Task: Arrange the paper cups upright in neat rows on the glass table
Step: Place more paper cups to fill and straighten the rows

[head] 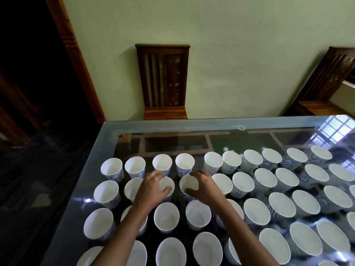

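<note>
Several white paper cups with blue patterns stand upright in rows on the glass table. My left hand wraps around the rim of one cup in the second row from the far side. My right hand grips the neighbouring cup just to its right. Both cups stand upright on the glass, close together. The far row runs from left to right just beyond my fingers. More cups fill the rows nearer to me, partly hidden under my forearms.
A wooden chair stands against the wall behind the table's far edge, and another at the far right. A dark doorway lies to the left. The table's left edge runs close to the leftmost cups. Bare glass stretches beyond the far row.
</note>
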A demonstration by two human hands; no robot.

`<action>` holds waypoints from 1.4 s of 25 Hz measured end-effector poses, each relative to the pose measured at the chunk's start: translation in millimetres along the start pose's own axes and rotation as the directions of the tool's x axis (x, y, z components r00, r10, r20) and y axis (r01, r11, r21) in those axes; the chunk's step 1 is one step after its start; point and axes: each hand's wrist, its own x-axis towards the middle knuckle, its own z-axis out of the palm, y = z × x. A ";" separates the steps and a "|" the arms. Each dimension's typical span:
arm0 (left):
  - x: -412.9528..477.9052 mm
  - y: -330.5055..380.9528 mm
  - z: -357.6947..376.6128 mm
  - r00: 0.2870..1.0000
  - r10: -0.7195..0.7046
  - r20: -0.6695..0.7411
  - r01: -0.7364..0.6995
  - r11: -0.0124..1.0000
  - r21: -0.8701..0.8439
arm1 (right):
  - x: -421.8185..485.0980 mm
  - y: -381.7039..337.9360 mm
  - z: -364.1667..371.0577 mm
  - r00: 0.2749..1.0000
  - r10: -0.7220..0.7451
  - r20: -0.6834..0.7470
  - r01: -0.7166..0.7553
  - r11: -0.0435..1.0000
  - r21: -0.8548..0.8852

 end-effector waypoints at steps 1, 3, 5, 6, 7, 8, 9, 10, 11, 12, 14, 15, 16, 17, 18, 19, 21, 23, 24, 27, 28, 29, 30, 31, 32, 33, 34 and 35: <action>-5.7 0.6 -0.6 1.000 -0.008 0.007 0.008 1.000 0.003 | -5.0 -0.8 0.7 1.000 0.002 0.005 -0.002 1.000 0.002; -12.9 -0.7 -0.7 0.999 -0.030 0.028 0.029 0.999 0.030 | -8.9 -3.2 2.3 1.000 0.003 0.014 -0.003 1.000 0.002; -16.3 -1.6 -1.3 0.998 -0.053 0.042 0.051 0.997 0.051 | -8.7 -5.9 2.9 1.000 0.004 0.012 -0.004 1.000 0.001; -17.1 -1.7 -1.8 0.996 -0.067 0.053 0.064 0.996 0.057 | -8.1 -6.7 3.3 1.000 0.009 0.013 -0.009 1.000 -0.003; -16.8 -1.8 -2.1 0.995 -0.077 0.064 0.073 0.995 0.060 | -7.0 -7.2 3.8 1.000 0.013 0.016 -0.013 1.000 -0.011; -16.1 -1.9 -2.3 0.994 -0.081 0.074 0.077 0.995 0.061 | -6.0 -7.1 4.6 1.000 0.016 0.020 -0.016 1.000 -0.021; -15.3 -1.9 -2.3 0.994 -0.080 0.079 0.075 0.995 0.059 | -5.2 -6.4 5.7 1.000 0.017 0.026 -0.016 0.999 -0.028; -14.7 -1.7 -2.3 0.994 -0.077 0.080 0.072 0.996 0.056 | -4.5 -5.5 6.7 0.999 0.017 0.029 -0.016 0.999 -0.033; -14.2 -1.3 -2.2 0.994 -0.075 0.081 0.071 0.996 0.055 | -4.2 -4.4 7.8 0.999 0.019 0.031 -0.018 0.999 -0.034; -14.1 -0.9 -1.8 0.994 -0.076 0.082 0.072 0.996 0.052 | -4.0 -3.2 8.4 0.999 0.021 0.031 -0.020 0.999 -0.033; -14.0 0.1 -0.5 0.994 -0.079 0.080 0.076 0.996 0.036 | -3.7 -1.0 9.1 0.999 0.022 0.027 -0.021 0.999 -0.027; -14.3 0.5 -0.2 0.994 -0.082 0.078 0.080 0.996 0.025 | -3.5 -0.3 9.3 0.999 0.022 0.023 -0.021 0.999 -0.025; -14.4 0.8 0.0 0.994 -0.084 0.077 0.083 0.996 0.015 | -3.2 0.2 9.5 1.000 0.021 0.020 -0.021 0.999 -0.025; -14.1 0.7 0.1 0.994 -0.084 0.075 0.083 0.997 0.009 | -2.8 0.6 9.6 1.000 0.020 0.017 -0.020 0.999 -0.025; -14.0 0.6 -0.1 0.994 -0.083 0.075 0.083 0.997 0.007 | -2.4 0.9 9.8 1.000 0.018 0.015 -0.018 1.000 -0.024; -14.0 0.5 -0.5 0.994 -0.083 0.076 0.083 0.997 0.009 | -1.8 1.2 10.3 1.000 0.015 0.014 -0.015 1.000 -0.024; -14.7 1.0 -1.5 0.993 -0.085 0.080 0.084 0.996 0.019 | -1.5 1.5 11.0 1.000 0.007 0.013 -0.006 1.000 -0.028; -16.3 1.0 -2.4 0.993 -0.084 0.087 0.082 0.996 0.019 | -2.2 1.7 11.7 1.000 0.006 0.010 -0.006 1.000 -0.028; -17.8 1.3 -3.2 0.993 -0.082 0.087 0.081 0.997 0.015 | -3.4 1.2 11.5 1.000 0.007 0.008 -0.007 1.000 -0.027; -23.5 3.0 -7.1 0.996 -0.061 0.066 0.060 0.998 0.008 | -11.2 -3.0 7.9 1.000 -0.002 -0.002 0.002 1.000 -0.021; -26.9 4.2 -8.1 0.997 -0.051 0.060 0.050 0.999 0.004 | -15.7 -4.6 5.9 1.000 -0.005 -0.006 0.004 1.000 -0.017; -32.4 6.0 -9.0 0.998 -0.037 0.057 0.037 0.999 -0.001 | -22.6 -6.6 3.6 1.000 -0.002 -0.012 0.002 1.000 -0.010; -39.4 9.0 -10.0 0.998 -0.020 0.058 0.020 1.000 -0.007 | -31.8 -8.0 0.8 1.000 0.004 -0.018 -0.004 1.000 -0.002; -47.6 12.8 -11.3 0.998 0.001 0.058 0.000 1.000 -0.018 | -42.8 -8.6 -2.2 1.000 0.010 -0.024 -0.010 1.000 0.006; -56.4 16.6 -12.9 0.998 0.021 0.059 -0.019 0.999 -0.033 | -55.4 -8.5 -5.0 1.000 0.017 -0.026 -0.016 1.000 0.011; -65.8 20.9 -14.8 0.997 0.043 0.059 -0.040 0.998 -0.052 | -69.8 -7.9 -7.8 0.999 0.024 -0.026 -0.024 1.000 0.011; -76.1 26.3 -16.6 0.997 0.061 0.056 -0.056 0.996 -0.074 | -85.5 -6.4 -10.9 0.999 0.029 -0.031 -0.029 1.000 0.010; -86.1 31.5 -18.5 0.996 0.073 0.050 -0.068 0.993 -0.097 | -100.8 -4.0 -13.5 0.998 0.031 -0.052 -0.031 0.999 0.017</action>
